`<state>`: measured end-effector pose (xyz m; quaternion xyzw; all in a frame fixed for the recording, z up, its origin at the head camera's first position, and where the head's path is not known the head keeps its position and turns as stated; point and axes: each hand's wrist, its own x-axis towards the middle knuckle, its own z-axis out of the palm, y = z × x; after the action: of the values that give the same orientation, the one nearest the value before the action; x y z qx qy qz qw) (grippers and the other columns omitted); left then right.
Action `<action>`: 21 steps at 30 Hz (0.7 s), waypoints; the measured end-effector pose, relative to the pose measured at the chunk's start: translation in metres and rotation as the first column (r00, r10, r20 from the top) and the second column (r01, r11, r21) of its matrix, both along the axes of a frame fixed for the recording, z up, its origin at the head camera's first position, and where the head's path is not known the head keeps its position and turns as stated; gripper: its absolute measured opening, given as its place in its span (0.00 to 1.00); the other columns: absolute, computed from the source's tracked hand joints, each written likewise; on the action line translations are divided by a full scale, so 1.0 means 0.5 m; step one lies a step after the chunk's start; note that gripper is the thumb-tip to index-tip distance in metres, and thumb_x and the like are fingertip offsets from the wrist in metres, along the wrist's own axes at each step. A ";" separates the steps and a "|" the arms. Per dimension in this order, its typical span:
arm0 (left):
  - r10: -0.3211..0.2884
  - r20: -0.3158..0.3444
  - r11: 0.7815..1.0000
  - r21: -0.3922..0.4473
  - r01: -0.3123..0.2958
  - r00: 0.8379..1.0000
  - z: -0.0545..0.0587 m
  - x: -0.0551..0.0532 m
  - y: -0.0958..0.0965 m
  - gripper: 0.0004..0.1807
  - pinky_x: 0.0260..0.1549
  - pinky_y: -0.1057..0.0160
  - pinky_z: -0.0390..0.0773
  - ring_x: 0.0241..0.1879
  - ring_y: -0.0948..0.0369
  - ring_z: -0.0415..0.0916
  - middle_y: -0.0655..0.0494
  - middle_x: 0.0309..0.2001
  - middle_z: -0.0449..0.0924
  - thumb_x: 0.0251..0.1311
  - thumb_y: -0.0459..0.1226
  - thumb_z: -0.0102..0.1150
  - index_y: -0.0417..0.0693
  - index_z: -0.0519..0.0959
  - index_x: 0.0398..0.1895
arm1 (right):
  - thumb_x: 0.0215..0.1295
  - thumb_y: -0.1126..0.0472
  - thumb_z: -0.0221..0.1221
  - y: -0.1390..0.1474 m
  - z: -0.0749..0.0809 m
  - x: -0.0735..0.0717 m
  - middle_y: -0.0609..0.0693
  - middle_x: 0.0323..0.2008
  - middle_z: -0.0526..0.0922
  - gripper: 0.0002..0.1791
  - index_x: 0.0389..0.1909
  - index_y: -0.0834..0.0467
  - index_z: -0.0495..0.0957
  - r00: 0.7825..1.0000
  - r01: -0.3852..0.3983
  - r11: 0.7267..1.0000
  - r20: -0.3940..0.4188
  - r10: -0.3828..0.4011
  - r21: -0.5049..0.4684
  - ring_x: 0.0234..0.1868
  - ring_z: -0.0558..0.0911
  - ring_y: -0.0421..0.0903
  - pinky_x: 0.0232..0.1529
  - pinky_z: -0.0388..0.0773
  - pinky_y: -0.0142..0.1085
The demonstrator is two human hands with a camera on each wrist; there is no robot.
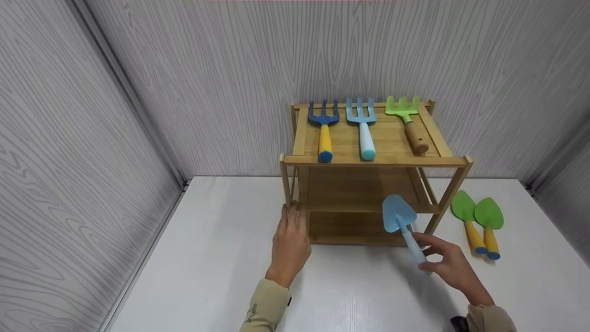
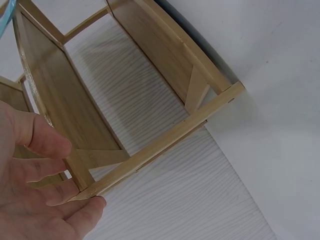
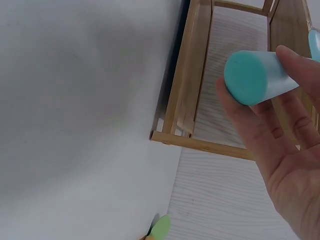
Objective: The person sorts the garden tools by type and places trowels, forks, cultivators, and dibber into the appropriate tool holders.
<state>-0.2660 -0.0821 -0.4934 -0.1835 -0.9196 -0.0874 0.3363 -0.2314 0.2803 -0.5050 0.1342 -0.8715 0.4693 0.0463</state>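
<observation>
In the head view my right hand [image 1: 449, 265] holds a light blue trowel [image 1: 398, 214] by its pale handle, the blade raised before the right part of the wooden shelf rack. Up close in the right wrist view, the thumb and fingers of that hand [image 3: 280, 135] surround the handle [image 3: 250, 77], whose end cap is turquoise. My left hand [image 1: 290, 246] grips the rack's left front leg [image 1: 286, 184]. Seen from the left wrist, its thumb and fingers [image 2: 52, 142] lie on either side of the wood near the rack's corner [image 2: 85, 187].
On the top board [image 1: 341, 138] lie a dark blue fork with yellow handle [image 1: 325, 138], a light blue fork [image 1: 365, 133] and a green fork with wooden handle [image 1: 412, 131]. Two green trowels [image 1: 464, 210] with yellow handles lie right of the rack on the white table [image 1: 207, 258].
</observation>
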 end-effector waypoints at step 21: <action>-0.007 0.002 1.000 0.011 0.007 1.000 -0.002 -0.002 0.002 0.28 0.63 0.50 0.73 0.64 0.36 0.69 0.30 0.63 0.69 0.58 0.23 0.65 0.25 0.71 0.63 | 0.47 0.80 0.68 -0.057 0.024 -0.020 0.61 0.47 0.84 0.37 0.64 0.69 0.74 0.994 -0.108 0.994 -0.008 0.107 -0.010 0.42 0.83 0.54 0.44 0.82 0.42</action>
<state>-0.2670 -0.0813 -0.4943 -0.1849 -0.9187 -0.0938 0.3362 -0.2413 0.2519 -0.4933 0.1825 -0.8604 0.4751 0.0250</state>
